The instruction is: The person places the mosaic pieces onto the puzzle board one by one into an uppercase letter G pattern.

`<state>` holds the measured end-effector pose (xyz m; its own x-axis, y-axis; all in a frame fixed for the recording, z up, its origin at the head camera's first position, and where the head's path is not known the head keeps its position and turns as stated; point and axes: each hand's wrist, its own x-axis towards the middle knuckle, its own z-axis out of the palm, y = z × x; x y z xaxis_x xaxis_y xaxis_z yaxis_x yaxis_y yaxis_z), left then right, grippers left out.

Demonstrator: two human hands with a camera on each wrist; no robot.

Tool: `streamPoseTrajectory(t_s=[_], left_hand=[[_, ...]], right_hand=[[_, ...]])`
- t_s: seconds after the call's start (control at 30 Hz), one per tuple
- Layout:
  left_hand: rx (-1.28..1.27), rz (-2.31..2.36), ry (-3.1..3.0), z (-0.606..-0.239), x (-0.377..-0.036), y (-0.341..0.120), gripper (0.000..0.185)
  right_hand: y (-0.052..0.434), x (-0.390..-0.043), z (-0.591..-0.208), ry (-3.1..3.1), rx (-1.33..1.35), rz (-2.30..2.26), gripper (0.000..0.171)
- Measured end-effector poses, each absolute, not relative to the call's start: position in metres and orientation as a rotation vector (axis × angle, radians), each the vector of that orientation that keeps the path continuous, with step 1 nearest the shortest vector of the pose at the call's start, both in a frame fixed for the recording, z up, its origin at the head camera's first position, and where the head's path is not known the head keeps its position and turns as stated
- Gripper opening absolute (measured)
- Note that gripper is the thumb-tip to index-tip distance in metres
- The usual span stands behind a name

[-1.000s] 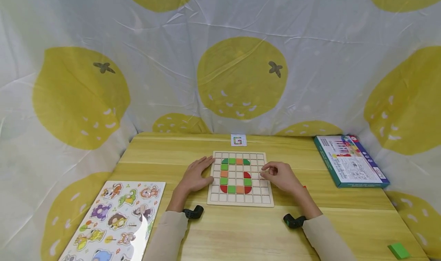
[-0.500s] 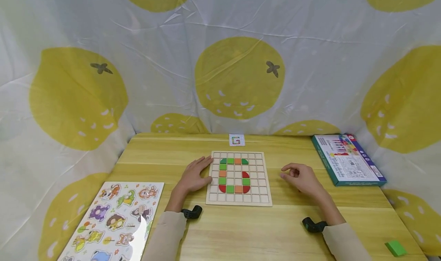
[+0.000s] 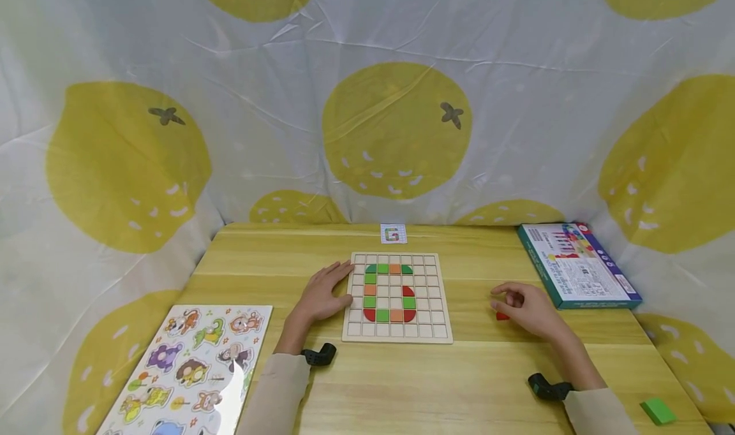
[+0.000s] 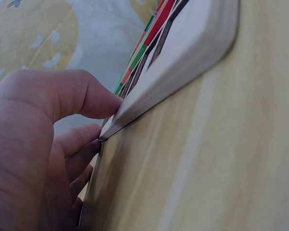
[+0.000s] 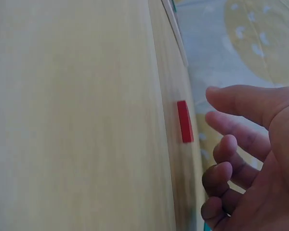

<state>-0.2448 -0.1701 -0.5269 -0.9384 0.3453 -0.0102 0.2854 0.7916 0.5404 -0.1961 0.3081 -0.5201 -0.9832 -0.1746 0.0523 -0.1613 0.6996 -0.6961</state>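
Note:
A wooden grid board (image 3: 430,320) lies mid-table, with green, orange and red tiles in its squares forming a G. My left hand (image 3: 323,293) rests at the board's left side. In the left wrist view its thumb (image 4: 94,102) and fingertips touch the board's edge. Over the table to the right of the board, my right hand (image 3: 528,307) hovers with loosely bent fingers and holds nothing. Just under it lies a loose red tile (image 3: 502,316), partly covered by the hand in the head view. The right wrist view shows this red tile (image 5: 185,121) apart from the fingertips.
Behind the board lies a small card (image 3: 393,233) printed with a coloured G. An animal puzzle board (image 3: 252,342) is at the front left. A flat toy box (image 3: 574,266) lies at the back right, and a green block (image 3: 659,411) near the front right.
My right hand has moved right from the board's right edge to above the loose red tile. My left hand stays at the board's left side.

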Motion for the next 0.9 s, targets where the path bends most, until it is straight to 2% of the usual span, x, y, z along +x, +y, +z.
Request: streamPoseTrajectory(t_s=[0.4,0.63,0.9], left_hand=[[0.51,0.839,2.876,-0.529,-0.245,-0.171,0.078],[0.503,0.839,2.869,-0.527,-0.245,-0.17,0.078],[0.506,0.834,2.867,-0.527,-0.245,-0.17,0.078]], right_hand=[[0.329,-0.183,-0.516,2.747,-0.473,-1.176,0.036],[0.328,-0.187,-0.515,2.785,-0.36,-1.132,0.024],[0.324,-0.192,-0.519,2.829,-0.3,-1.1,0.022]])
